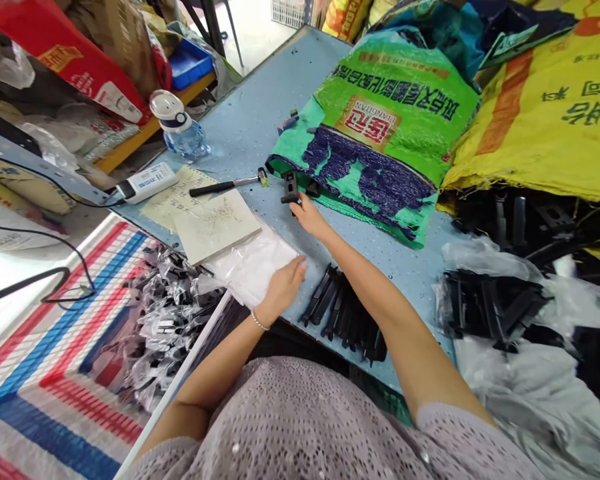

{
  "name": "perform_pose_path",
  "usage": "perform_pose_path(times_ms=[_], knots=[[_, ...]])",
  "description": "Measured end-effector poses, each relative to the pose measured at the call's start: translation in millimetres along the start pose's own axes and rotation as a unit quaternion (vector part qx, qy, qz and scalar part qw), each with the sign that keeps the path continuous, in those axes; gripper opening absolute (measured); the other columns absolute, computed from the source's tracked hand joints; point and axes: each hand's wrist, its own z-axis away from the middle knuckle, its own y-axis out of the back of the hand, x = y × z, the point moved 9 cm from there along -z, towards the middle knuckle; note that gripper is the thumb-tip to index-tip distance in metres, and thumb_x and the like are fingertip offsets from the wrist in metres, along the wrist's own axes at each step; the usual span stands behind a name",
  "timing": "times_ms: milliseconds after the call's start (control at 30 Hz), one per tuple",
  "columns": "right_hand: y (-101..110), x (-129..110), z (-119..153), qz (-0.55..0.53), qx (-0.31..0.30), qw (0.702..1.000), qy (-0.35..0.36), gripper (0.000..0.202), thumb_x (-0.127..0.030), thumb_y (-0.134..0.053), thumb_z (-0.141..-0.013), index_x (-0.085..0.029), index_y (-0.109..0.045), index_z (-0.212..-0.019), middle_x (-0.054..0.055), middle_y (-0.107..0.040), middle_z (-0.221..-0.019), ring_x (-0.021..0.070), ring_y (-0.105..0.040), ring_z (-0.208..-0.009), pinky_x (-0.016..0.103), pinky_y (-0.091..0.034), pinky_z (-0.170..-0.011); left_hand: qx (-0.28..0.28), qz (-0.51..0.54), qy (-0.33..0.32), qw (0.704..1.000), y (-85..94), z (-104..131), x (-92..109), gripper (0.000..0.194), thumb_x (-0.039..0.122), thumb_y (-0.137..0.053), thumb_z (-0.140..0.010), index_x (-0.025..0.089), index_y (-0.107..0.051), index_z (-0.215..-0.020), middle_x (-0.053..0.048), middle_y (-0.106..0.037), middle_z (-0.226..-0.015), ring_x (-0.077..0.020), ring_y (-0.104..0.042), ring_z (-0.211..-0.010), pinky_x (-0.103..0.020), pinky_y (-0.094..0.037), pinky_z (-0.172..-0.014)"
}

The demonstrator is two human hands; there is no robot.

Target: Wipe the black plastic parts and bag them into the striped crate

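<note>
My right hand (309, 215) is closed on the near end of a black plastic part (291, 187), at the open mouth of a green woven sack (380, 127). My left hand (285, 285) has its fingers pointing right, over the right edge of a stack of clear plastic bags (255, 260); whether it holds anything is hidden. A row of black parts (347, 313) lies at the table's near edge, between my forearms. A small hammer (225, 187) with a black handle rests beyond a square pad (215, 223), which lies partly on the bags.
A clear bottle (183, 127) and a white device (150, 181) stand and lie at the left of the blue table (265, 87). Bagged black parts (165, 320) fill a striped sack at lower left. A yellow sack (545, 120) and more black parts (495, 300) are at right.
</note>
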Motion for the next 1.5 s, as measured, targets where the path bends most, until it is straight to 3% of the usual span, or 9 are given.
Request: perform_pose_path(times_ms=[200, 300, 400, 500, 667, 900, 1033, 1233, 1500], knots=[[-47.1, 5.1, 147.9, -0.519, -0.26, 0.808, -0.101, 0.031, -0.049, -0.043, -0.1, -0.02, -0.051, -0.089, -0.004, -0.05, -0.067, 0.0072, -0.043, -0.05, 0.016, -0.037, -0.044, 0.026, 0.524, -0.021, 0.851, 34.8, -31.8, 30.3, 0.055, 0.066, -0.045, -0.094, 0.028, -0.056, -0.131, -0.008, -0.068, -0.121, -0.0192, -0.07, -0.1, -0.035, -0.056, -0.089], [-64.4, 16.8, 202.1, -0.329, -0.381, 0.854, -0.132, 0.038, -0.055, -0.045, -0.098, -0.018, -0.055, -0.096, 0.001, -0.061, -0.074, 0.0111, -0.054, -0.057, 0.023, -0.046, -0.051, 0.047, 0.502, -0.025, 0.863, 41.7, -21.4, 43.1, 0.049, 0.063, -0.056, -0.09, 0.024, -0.06, -0.121, -0.005, -0.07, -0.105, -0.0156, -0.07, -0.081, -0.03, -0.058, -0.076], [-17.6, 11.4, 173.3, -0.015, -0.195, 0.981, -0.003, 0.042, -0.057, -0.041, -0.1, -0.018, -0.055, -0.109, 0.007, -0.068, -0.091, 0.0182, -0.063, -0.076, 0.032, -0.05, -0.069, 0.058, 0.358, -0.011, 0.932, 46.0, -0.7, 46.0, 0.046, 0.061, -0.063, -0.087, 0.021, -0.06, -0.109, -0.002, -0.069, -0.088, -0.0131, -0.066, -0.063, -0.025, -0.054, -0.057], [21.1, -35.0, 141.0, 0.256, 0.01, 0.951, 0.174, 0.049, -0.06, -0.035, -0.101, -0.018, -0.057, -0.111, 0.014, -0.067, -0.108, 0.0257, -0.061, -0.1, 0.035, -0.045, -0.082, 0.031, 0.256, 0.018, 0.966, 39.0, 15.8, 45.0, 0.048, 0.064, -0.058, -0.089, 0.022, -0.058, -0.113, -0.001, -0.067, -0.072, -0.016, -0.065, -0.057, -0.026, -0.051, -0.05], [4.0, -49.8, 122.4, 0.403, -0.012, 0.898, 0.174, 0.052, -0.053, -0.022, -0.107, -0.019, -0.061, -0.1, 0.01, -0.07, -0.09, 0.0234, -0.063, -0.085, 0.031, -0.034, -0.066, 0.056, 0.221, 0.034, 0.973, 44.7, 18.3, 40.8, 0.05, 0.066, -0.054, -0.09, 0.023, -0.058, -0.115, 0.0, -0.063, -0.062, -0.0174, -0.063, -0.052, -0.028, -0.047, -0.047], [-41.9, -12.8, 203.6, 0.342, -0.162, 0.91, 0.171, 0.047, -0.054, -0.032, -0.106, -0.019, -0.06, -0.09, 0.006, -0.069, -0.081, 0.0182, -0.062, -0.069, 0.029, -0.029, -0.058, 0.079, 0.207, 0.051, 0.974, 47.0, 7.4, 37.8, 0.043, 0.064, -0.048, -0.094, 0.021, -0.056, -0.095, 0.001, -0.061, -0.057, -0.0145, -0.058, -0.047, -0.025, -0.046, -0.044], [10.1, 34.5, 242.5, 0.298, -0.062, 0.952, 0.027, 0.054, -0.049, -0.017, -0.108, -0.021, -0.058, -0.087, 0.005, -0.067, -0.078, 0.0188, -0.065, -0.073, 0.029, -0.04, -0.067, -0.014, 0.174, 0.085, 0.981, 20.1, 5.5, 24.3, 0.048, 0.066, -0.053, -0.09, 0.021, -0.057, -0.106, 0.002, -0.06, -0.058, -0.016, -0.061, -0.048, -0.024, -0.046, -0.043], [99.5, 110.2, 305.8, 0.443, 0.061, 0.86, -0.245, 0.075, -0.068, -0.029, -0.098, -0.016, -0.034, -0.152, 0.022, -0.059, -0.123, 0.0349, -0.07, -0.086, 0.042, -0.05, -0.068, -0.178, 0.165, 0.164, 0.956, -39.5, 25.0, -20.2, 0.058, 0.068, -0.061, -0.085, 0.024, -0.056, -0.122, -0.003, -0.065, -0.075, -0.0193, -0.066, -0.054, -0.029, -0.049, -0.046], [131.8, 124.1, 218.0, 0.446, 0.055, 0.874, -0.183, 0.069, -0.061, -0.032, -0.1, -0.031, -0.023, -0.161, 0.017, -0.048, -0.127, 0.0338, -0.066, -0.102, 0.045, -0.054, -0.082, -0.063, 0.288, 0.14, 0.945, -66.1, -41.6, -10.2, 0.058, 0.068, -0.053, -0.09, 0.023, -0.048, -0.127, -0.003, -0.067, -0.083, -0.0189, -0.067, -0.059, -0.031, -0.052, -0.05]])
